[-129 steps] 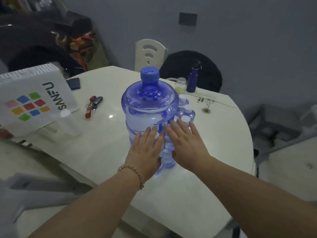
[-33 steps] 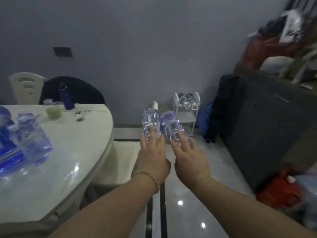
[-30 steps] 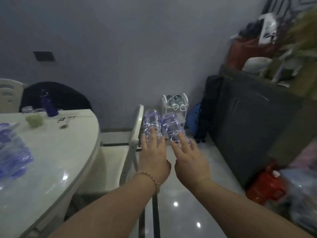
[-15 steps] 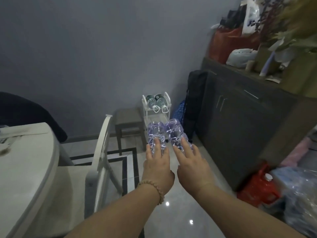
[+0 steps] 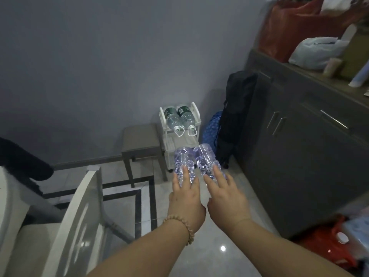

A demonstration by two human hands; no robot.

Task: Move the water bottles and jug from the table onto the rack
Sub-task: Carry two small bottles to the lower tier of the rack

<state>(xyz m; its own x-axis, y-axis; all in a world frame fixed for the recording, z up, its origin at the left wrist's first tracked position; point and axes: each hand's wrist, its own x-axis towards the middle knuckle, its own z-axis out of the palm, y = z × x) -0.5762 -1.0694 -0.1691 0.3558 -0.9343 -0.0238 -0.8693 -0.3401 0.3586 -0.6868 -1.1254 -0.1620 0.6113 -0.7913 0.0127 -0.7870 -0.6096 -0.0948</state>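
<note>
Carrying: two clear water bottles, one per hand, lie level with their bases pointing ahead at the rack.
Left bottle [image 5: 183,163]: the left hand [image 5: 186,196] grips it from above, fingers laid flat along its ribbed body, thumb hidden beneath.
Right bottle [image 5: 206,159]: the right hand [image 5: 224,196] holds it the same way, touching or nearly touching its twin.
Why level: likely so each can go straight onto a shelf lying down, as the stored ones do.
Rack [image 5: 194,110]: small, white, against the wall, well ahead of the hands; the carried bottles hang in the air over the floor, short of it.
Already stored: two green-labelled bottles [image 5: 178,119] lie side by side on the top tier, caps facing this way.
Free space: a lower tier looks open, probably the target, though the carried bottles partly cover it.
Neighbours: a grey stool [image 5: 140,139] just left of the rack, a dark bag [image 5: 236,114] and cabinet [image 5: 299,146] to its right.
Worktop: only its pale edge [image 5: 8,206] shows, with a white chair [image 5: 77,214] beside it.
Progress: midway, by my reckoning.
</note>
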